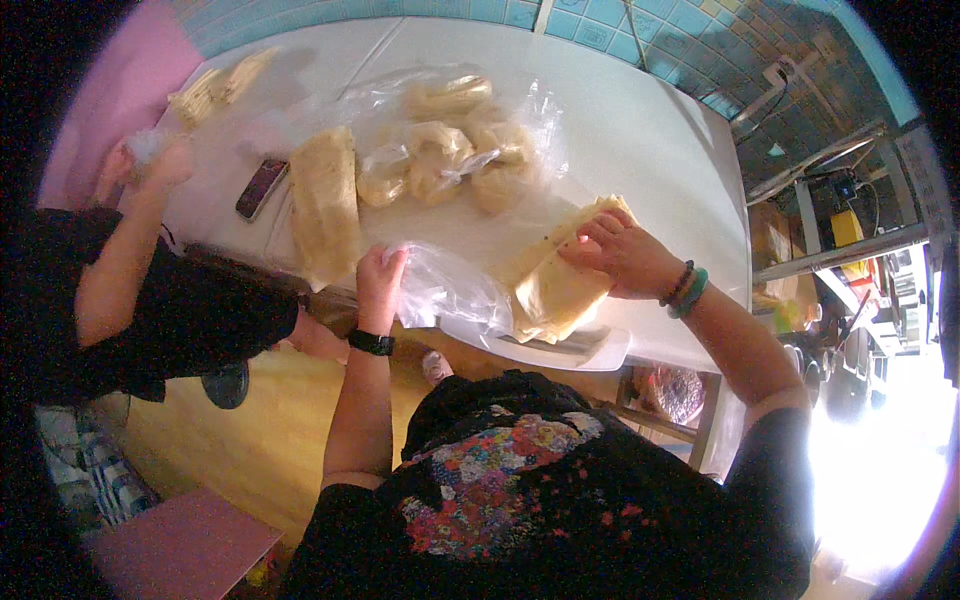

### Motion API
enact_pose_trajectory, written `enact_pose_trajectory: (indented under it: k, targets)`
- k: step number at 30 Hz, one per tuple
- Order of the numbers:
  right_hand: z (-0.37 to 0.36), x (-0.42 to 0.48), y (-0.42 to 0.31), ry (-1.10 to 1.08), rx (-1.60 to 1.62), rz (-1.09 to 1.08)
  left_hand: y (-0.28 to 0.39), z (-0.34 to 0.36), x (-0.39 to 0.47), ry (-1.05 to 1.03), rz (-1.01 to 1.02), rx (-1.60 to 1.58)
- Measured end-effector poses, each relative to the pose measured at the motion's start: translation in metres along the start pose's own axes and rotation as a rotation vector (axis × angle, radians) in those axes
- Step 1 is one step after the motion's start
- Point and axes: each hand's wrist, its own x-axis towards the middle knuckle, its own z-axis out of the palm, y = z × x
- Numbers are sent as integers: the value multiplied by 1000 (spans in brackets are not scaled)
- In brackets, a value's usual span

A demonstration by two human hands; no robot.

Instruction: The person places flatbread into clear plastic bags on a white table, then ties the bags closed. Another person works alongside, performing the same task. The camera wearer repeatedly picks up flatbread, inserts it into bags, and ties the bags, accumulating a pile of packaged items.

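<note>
My left hand [379, 281] pinches the edge of a clear plastic bag [450, 289], whose open side spreads towards the right. My right hand [619, 251] grips a stack of thin, pale yellow folded food sheets [559, 300], perhaps flatbread or tofu skin. The stack's lower end touches the bag's right side; whether it is inside the bag I cannot tell. Under both lies the rim of a white tray [611, 352], jutting past the table's front edge. To the left of the bag rests a long packed bundle of similar sheets [324, 202].
On the white table [630, 127], several bagged bundles [442, 161] lie behind my hands. A phone [262, 190] is at the left. Beyond it, a co-worker's hands [169, 161] hold a bag near loose folded sheets [221, 86]. A metal rack [840, 255] stands at the right.
</note>
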Motion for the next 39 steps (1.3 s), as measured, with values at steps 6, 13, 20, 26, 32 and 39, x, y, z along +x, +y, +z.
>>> enact_pose_trajectory:
  k: [6,13,20,26,32,39]
  targets:
    - [23,-2,34,101,593,356,-9,9,1,109,-87,76]
    - [-48,14,29,944,2015,589,-28,20,6,122,-48,305]
    - [-32,98,-110,970,610,395,-23,27,8,179,-16,321]
    - [98,174,-125,323,521,507,-112,30,15,23,248,208]
    - [96,182,-128,401,287,329,-37,-23,15,75,2,209]
    - [85,193,-130,225,154,398,21,-48,21,-45,-139,500]
